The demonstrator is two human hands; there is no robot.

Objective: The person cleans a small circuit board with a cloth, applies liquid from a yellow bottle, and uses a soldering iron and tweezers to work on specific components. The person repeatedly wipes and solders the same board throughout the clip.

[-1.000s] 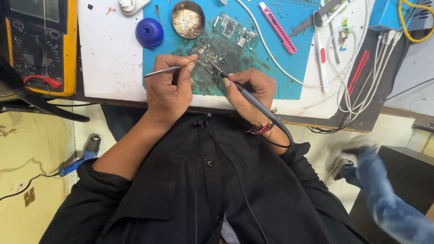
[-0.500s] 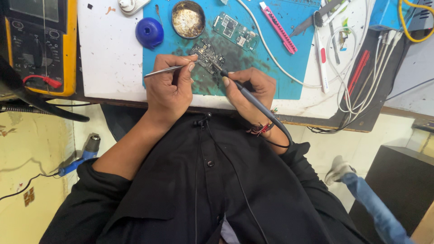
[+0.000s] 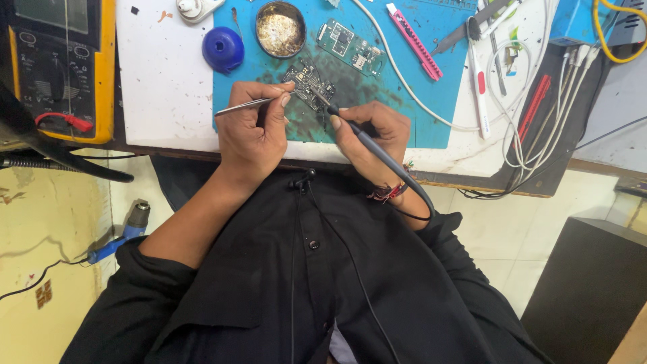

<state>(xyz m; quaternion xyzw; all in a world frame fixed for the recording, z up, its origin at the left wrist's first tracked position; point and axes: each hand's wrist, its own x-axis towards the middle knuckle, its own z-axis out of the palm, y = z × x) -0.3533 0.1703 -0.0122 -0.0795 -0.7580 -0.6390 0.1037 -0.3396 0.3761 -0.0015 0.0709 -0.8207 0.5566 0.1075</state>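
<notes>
Head cam looks straight down on a person in a black shirt (image 3: 323, 283) at a bench. Left hand (image 3: 253, 135) is curled shut round tweezers (image 3: 246, 106), thumb & forefinger pinching them near the tip end; handle sticks out to the left, tip end lies at the small dark board (image 3: 310, 84). Wrist sits at the bench edge (image 3: 175, 149), forearm angled back & down-left. Right hand (image 3: 374, 135) is closed in a pen grip on a soldering iron (image 3: 377, 152), tip touching the board's right side; iron's body runs back over the wrist, cable looping behind a thread bracelet (image 3: 387, 192). Both hands rest on the blue mat (image 3: 431, 114), close together w/ the board between & just above them.

Room: mat is bare to the right of the right hand, up to a white cable (image 3: 411, 91). Above the board, near it: green board (image 3: 350, 46), round tin (image 3: 280, 28), blue cap (image 3: 223, 49) on the white top (image 3: 165, 87). Pink tool (image 3: 414, 42) lies further right; cables & tools crowd the far right. Yellow meter (image 3: 60, 67) sits well left, apart from the hands. Bench edge runs just under both wrists; floor (image 3: 54, 222) below left has a blue-handled tool (image 3: 118, 236).
</notes>
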